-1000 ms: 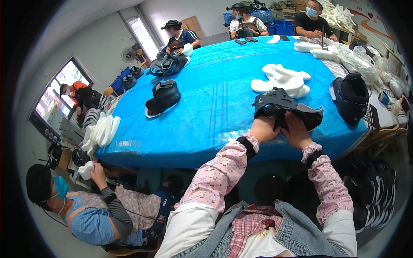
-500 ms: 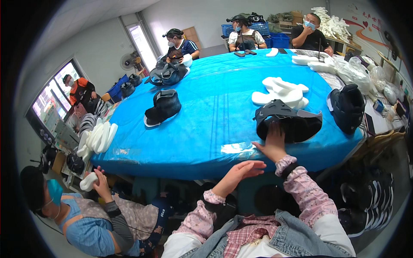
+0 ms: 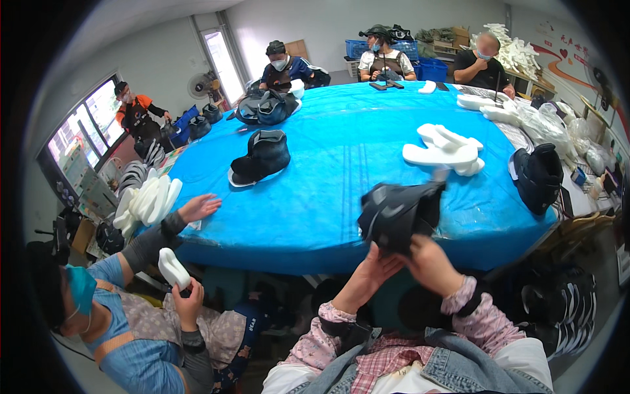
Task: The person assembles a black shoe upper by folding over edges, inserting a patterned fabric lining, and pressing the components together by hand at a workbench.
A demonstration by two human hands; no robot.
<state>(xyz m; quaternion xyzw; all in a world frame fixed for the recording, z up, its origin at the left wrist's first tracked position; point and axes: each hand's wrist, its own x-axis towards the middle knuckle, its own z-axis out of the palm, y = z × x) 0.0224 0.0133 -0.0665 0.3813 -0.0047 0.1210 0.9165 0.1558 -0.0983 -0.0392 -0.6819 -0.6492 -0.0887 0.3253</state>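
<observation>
A black shoe upper (image 3: 397, 213), blurred by motion, is raised over the near edge of the blue-covered table (image 3: 315, 197). My right hand (image 3: 433, 262) grips its lower right side, fingers curled in against it. From below, my left hand (image 3: 373, 272) holds its lower edge; part of the fingers is hidden under the upper. Beyond it lies a pile of white foot-shaped pieces (image 3: 443, 151). Another black upper (image 3: 539, 177) stands at the table's right edge. A further black upper with a pale rim (image 3: 261, 157) sits left of the middle.
At lower left a seated co-worker (image 3: 141, 341) holds a white foot-shaped piece (image 3: 172, 268) and reaches over the table's left edge, beside a heap of white pieces (image 3: 149, 200). Several people sit or stand around the far side. Plastic bags (image 3: 545, 125) lie at far right.
The black upper has been lifted off the table and brought left and nearer. My left hand, formerly empty, now holds it too. The co-worker's one arm has stretched out onto the table.
</observation>
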